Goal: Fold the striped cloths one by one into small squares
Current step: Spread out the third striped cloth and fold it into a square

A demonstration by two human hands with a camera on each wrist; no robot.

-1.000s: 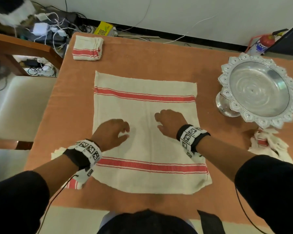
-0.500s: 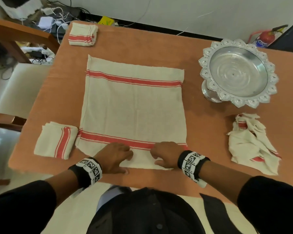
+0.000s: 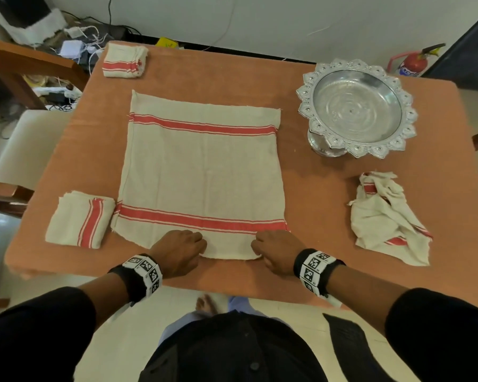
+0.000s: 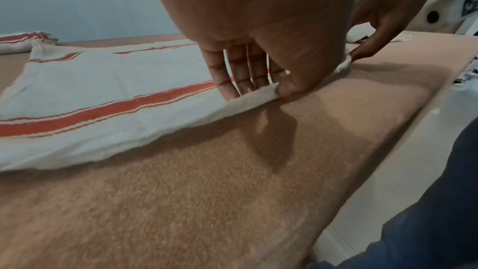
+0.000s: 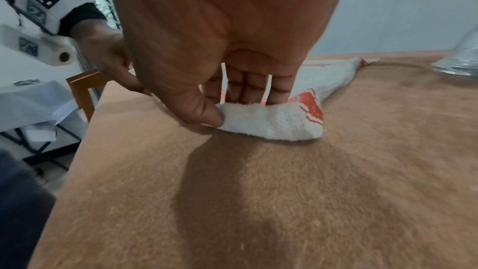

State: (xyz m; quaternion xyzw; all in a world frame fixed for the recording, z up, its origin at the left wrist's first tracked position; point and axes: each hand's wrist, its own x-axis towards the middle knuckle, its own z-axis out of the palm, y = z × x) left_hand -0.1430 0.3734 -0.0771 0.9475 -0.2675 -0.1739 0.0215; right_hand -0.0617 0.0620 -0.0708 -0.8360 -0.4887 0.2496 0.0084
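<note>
Pinching near hem of spread striped cloth (image 3: pixel 202 172) between thumb and fingers: left hand (image 3: pixel 177 250) left of centre, right hand (image 3: pixel 273 250) at right corner, knuckles up. Lying flat mid-surface (image 3: pixel 315 194). Versus 0.5 s ago: resting atop hem then, gripping and lifting it now.

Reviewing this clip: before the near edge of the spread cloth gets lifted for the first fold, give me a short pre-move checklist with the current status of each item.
1. Left hand pinches the near edge of the spread cloth: ok.
2. Right hand pinches the same edge near its right corner: ok.
3. Cloth lies flat, far edge straight: ok.
4. Folded cloth at the near left touching or apart from the spread cloth: cannot tell.
5. Silver bowl and crumpled cloth stand apart from the spread cloth: ok.
6. Grip even on both sides: not ok, the right corner is bunched.
</note>
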